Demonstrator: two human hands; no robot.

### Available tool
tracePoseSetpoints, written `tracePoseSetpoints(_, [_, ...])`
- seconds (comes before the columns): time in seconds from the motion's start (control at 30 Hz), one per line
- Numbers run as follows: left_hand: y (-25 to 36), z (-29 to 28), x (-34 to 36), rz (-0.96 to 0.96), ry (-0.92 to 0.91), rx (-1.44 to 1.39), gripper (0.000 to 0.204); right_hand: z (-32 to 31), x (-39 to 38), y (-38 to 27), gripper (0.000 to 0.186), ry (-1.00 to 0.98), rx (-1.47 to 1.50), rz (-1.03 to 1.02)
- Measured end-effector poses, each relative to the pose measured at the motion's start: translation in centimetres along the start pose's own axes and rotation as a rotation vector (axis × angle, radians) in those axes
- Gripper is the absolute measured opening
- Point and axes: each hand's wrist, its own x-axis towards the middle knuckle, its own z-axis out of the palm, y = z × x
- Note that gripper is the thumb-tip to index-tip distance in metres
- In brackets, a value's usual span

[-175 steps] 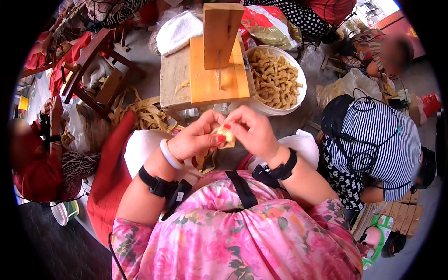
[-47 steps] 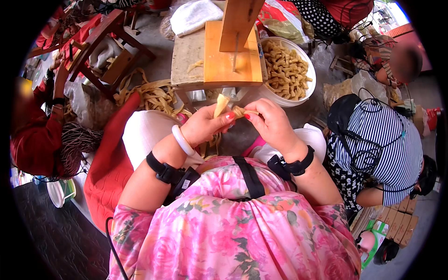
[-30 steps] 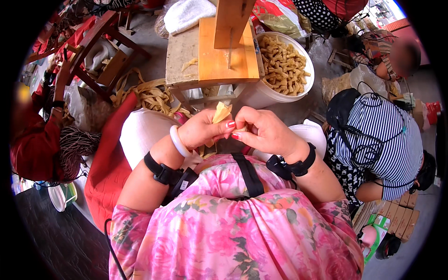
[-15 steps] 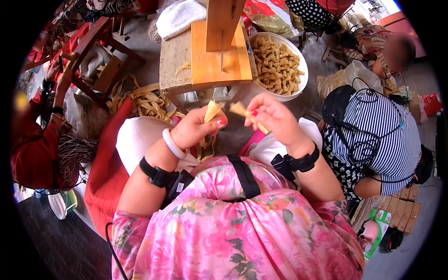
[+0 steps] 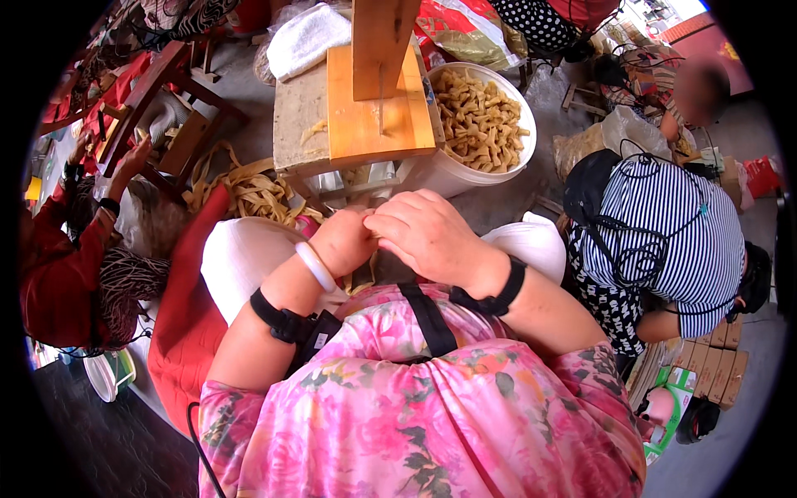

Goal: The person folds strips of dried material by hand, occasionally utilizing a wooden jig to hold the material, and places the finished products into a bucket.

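My left hand (image 5: 340,241) and my right hand (image 5: 432,241) meet above my lap, both closed. A pale yellow folded strip (image 5: 374,236) shows only as a sliver between them, mostly hidden by my right fingers. Just beyond my hands stands a worn low bench (image 5: 299,129) with an orange wooden board (image 5: 353,141) and an upright wooden block (image 5: 374,50) fronted by a thin rod. At its right, a white bucket (image 5: 525,124) holds several short knotted yellow pieces (image 5: 473,116). Long loose yellow strips (image 5: 241,187) lie heaped left of the bench.
A co-worker in stripes (image 5: 664,241) bends close at my right; another in red (image 5: 66,290) sits at my left. Further people work beyond. A wooden frame (image 5: 166,75) stands upper left, plastic bags (image 5: 631,133) upper right, stacked cardboard boxes (image 5: 714,365) lower right.
Half a second ago my hands were apart, each with a yellow piece. My right hand has since moved left onto my left hand, its back turned up, covering the pieces.
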Motion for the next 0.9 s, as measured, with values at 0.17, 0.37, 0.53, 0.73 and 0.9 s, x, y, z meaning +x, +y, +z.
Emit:
tracePoseSetpoints(0.17, [0.4, -1.5, -1.2, -0.069, -0.162, -0.976, 0.021, 0.0, 0.0, 1.3, 0.016, 0.056, 0.237, 0.112])
tracePoseSetpoints(0.37, [0.9, -1.6, -1.4, 0.129, -0.01, -0.617, 0.016, 0.0, 0.1, 0.1, 0.012, -0.031, 0.718, 0.419])
tracePoseSetpoints(0.53, [-0.8, -2.5, -1.9, 0.082, -0.109, -0.869, 0.017, -2.2, 0.0, 1.5, 0.009, 0.06, 0.413, 0.296])
tracePoseSetpoints(0.73, [1.1, -3.0, -1.7, 0.351, 0.055, -1.54, 0.035, -0.7, 0.2, -0.1, 0.02, 0.091, 0.167, -0.055])
tracePoseSetpoints(0.9, [1.8, -2.3, -1.2, 0.572, 0.422, -0.205, 0.044, -0.3, 0.5, -1.0, 0.021, 0.019, 0.432, 0.108])
